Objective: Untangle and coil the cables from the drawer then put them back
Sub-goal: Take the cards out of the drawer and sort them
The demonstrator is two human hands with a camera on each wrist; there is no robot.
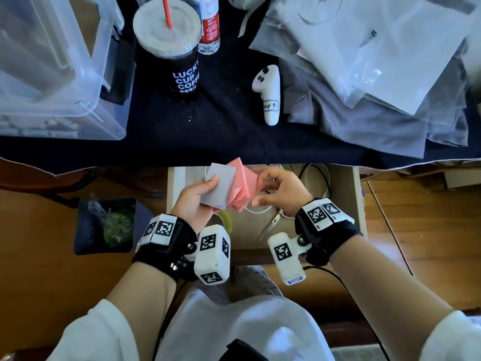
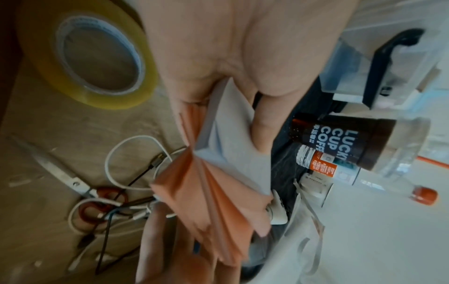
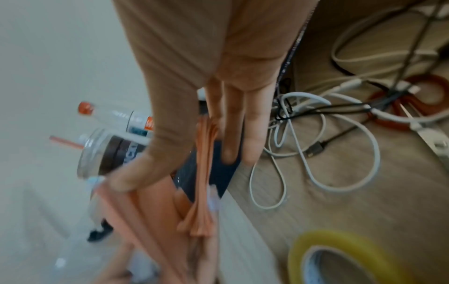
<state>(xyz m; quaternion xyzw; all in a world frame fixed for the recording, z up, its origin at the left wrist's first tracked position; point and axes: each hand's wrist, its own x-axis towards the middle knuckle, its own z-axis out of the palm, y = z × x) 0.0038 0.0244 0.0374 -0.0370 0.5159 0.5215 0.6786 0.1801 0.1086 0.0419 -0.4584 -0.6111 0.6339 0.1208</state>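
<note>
Over the open drawer [image 1: 360,204], both hands hold a pad of pink paper sheets [image 1: 240,188] with a grey cover [image 1: 220,186]. My left hand [image 1: 197,201] grips the grey cover side, thumb on top [image 2: 263,123]. My right hand [image 1: 279,190] pinches the fanned pink sheets [image 3: 204,173] from the right. Tangled white and black cables [image 3: 316,138] lie on the drawer floor beneath, also seen in the left wrist view as cables [image 2: 131,173] beside the hands.
Red-handled scissors [image 2: 73,182] and a roll of yellow tape [image 2: 92,57] lie in the drawer. On the dark tablecloth stand a coffee cup [image 1: 177,56], a bottle [image 1: 208,24], a white controller [image 1: 269,92], clear bins [image 1: 52,69] and plastic bags [image 1: 377,69].
</note>
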